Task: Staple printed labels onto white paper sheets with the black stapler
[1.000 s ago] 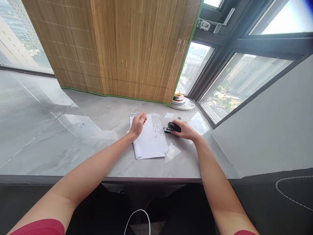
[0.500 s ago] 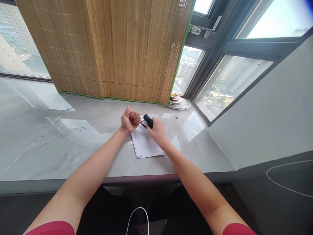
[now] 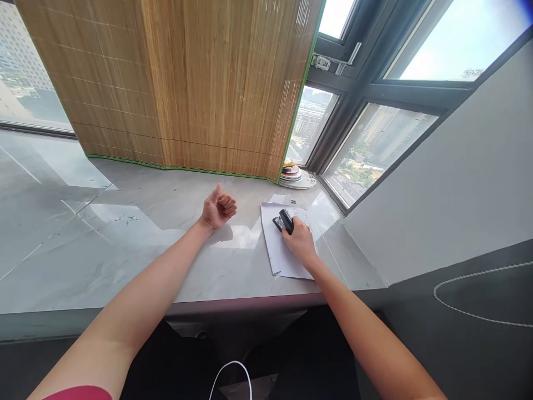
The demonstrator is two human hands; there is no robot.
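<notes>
Grasping the stapler (image 3: 286,221), right hand (image 3: 300,240) and paper (image 3: 280,254) now sit farther from left fist (image 3: 219,210).

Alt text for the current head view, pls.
A person's right hand holds a black stapler over white papers on a grey marbled windowsill; the left hand, apart from them, is curled, thumb raised. Behind hangs a bamboo blind; what look like staples lie scattered at left.

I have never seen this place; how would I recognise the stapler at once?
In front of the bamboo blind, on the grey counter, find the white papers. The stapler is over them, held in the right hand; its black body stands out against the white.
</notes>
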